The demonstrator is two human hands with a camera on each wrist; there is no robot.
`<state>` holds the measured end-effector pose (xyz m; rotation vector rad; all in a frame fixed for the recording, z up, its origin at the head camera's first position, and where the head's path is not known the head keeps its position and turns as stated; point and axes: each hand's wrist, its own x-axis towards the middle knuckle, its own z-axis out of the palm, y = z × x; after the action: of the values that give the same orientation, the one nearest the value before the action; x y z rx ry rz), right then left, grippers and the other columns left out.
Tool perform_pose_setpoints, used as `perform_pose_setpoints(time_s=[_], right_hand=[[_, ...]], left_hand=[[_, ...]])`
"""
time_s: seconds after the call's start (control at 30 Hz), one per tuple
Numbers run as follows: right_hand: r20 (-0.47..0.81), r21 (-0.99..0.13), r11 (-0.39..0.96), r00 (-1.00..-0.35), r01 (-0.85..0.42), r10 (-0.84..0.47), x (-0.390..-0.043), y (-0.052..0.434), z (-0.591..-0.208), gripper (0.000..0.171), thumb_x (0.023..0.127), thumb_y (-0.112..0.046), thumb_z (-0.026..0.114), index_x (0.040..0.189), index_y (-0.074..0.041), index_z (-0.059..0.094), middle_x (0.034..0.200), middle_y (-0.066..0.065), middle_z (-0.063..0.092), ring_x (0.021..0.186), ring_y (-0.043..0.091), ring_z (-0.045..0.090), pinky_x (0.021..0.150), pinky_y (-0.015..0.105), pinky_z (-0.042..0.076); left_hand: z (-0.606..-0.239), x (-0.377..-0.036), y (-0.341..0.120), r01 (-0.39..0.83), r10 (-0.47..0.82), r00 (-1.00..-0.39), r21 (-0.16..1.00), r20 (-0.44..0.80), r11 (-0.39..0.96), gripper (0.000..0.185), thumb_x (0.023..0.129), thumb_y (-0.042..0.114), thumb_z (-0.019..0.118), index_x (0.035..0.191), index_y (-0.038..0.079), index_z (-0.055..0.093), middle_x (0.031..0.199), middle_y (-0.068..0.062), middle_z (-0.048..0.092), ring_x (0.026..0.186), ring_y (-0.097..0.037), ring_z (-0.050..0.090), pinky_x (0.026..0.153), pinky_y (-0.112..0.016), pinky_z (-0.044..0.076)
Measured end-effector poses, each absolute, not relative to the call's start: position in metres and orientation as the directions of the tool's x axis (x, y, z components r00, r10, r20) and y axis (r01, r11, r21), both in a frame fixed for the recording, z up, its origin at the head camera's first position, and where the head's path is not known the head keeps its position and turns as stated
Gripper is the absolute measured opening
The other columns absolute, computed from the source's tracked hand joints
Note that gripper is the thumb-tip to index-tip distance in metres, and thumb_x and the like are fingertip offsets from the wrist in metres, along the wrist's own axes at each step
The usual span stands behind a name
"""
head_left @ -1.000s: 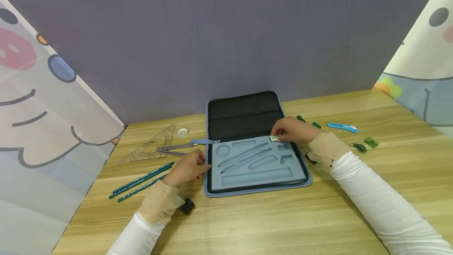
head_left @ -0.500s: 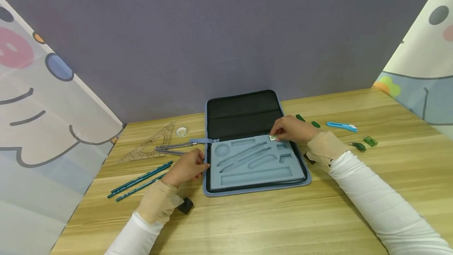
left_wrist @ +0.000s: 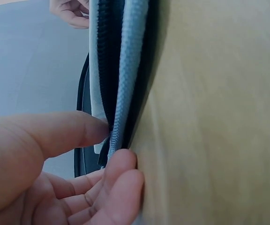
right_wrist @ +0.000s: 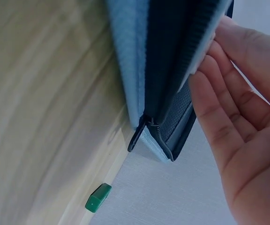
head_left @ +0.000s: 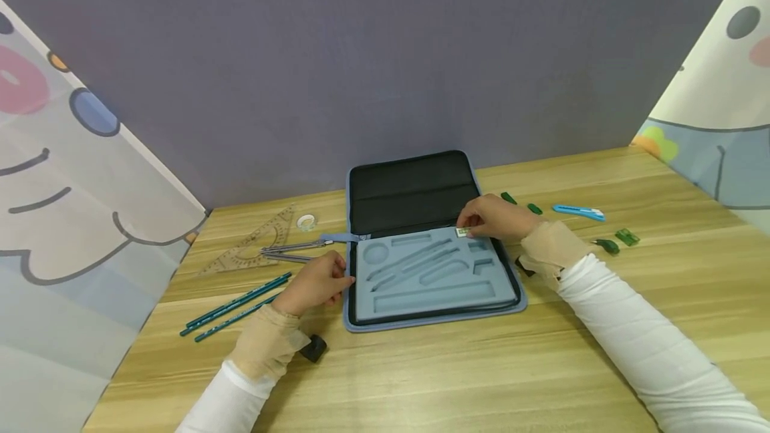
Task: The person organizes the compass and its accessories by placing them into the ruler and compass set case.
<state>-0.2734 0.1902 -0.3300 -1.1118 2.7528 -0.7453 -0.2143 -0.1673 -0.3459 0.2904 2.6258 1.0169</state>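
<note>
A small white-and-green eraser (head_left: 463,232) sits pinched in the right hand (head_left: 494,216), over the far right corner of the foam tray (head_left: 430,272) where the small cut-out pockets lie. The open zip case (head_left: 415,196) lies mid-tabletop (head_left: 421,373). The left hand (head_left: 315,282), fingers loosely spread, presses the case's left edge, steadying it. Pencils (head_left: 234,306) and a compass (head_left: 291,252) lie to the left.

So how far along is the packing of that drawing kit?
Barely begun. The case lies open, every foam slot in view bare. The right hand pinches a small green-and-white piece over the tray's far edge; the left hand steadies the case. Pencils, compass and set square remain outside.
</note>
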Motion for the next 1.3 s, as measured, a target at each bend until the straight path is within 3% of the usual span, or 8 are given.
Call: perform_pose_setpoints(time_s=[0.2,0.8,1.3], right_hand=[[0.133,-0.426,0.607,-0.710,-0.671,-0.692,-0.275,0.185,-0.331,0.015,0.086,0.002,0.064,0.099,-0.001,0.069,0.093,0.007,0.065,0.078,0.014,0.059,0.068,0.030,0.050],[0.081,-0.457,0.679,-0.788,-0.574,-0.611,-0.274,0.181,-0.328,0.009,0.083,0.000,0.068,0.091,-0.005,0.070,0.086,0.003,0.065,0.075,0.013,0.059,0.068,0.032,0.051],[0.089,-0.436,0.699,-0.800,-0.567,-0.593,-0.270,0.179,-0.327,0.011,0.082,0.002,0.068,0.091,-0.004,0.071,0.085,0.004,0.066,0.073,0.013,0.059,0.067,0.032,0.051]], left_hand=[[-0.345,-0.213,-0.170,0.057,0.271,-0.938,0.673,-0.217,0.738,0.020,0.092,0.010,0.061,0.105,-0.001,0.051,0.074,-0.008,0.059,0.054,-0.017,0.055,0.051,-0.029,0.049],[-0.343,-0.215,-0.169,0.060,0.283,-0.934,0.688,-0.217,0.724,0.020,0.091,0.010,0.061,0.104,-0.001,0.051,0.075,-0.009,0.059,0.056,-0.017,0.056,0.052,-0.030,0.050],[-0.345,-0.215,-0.168,0.039,0.274,-0.934,0.696,-0.230,0.717,0.020,0.091,0.010,0.062,0.103,0.000,0.050,0.074,-0.009,0.058,0.056,-0.017,0.056,0.051,-0.029,0.050]])
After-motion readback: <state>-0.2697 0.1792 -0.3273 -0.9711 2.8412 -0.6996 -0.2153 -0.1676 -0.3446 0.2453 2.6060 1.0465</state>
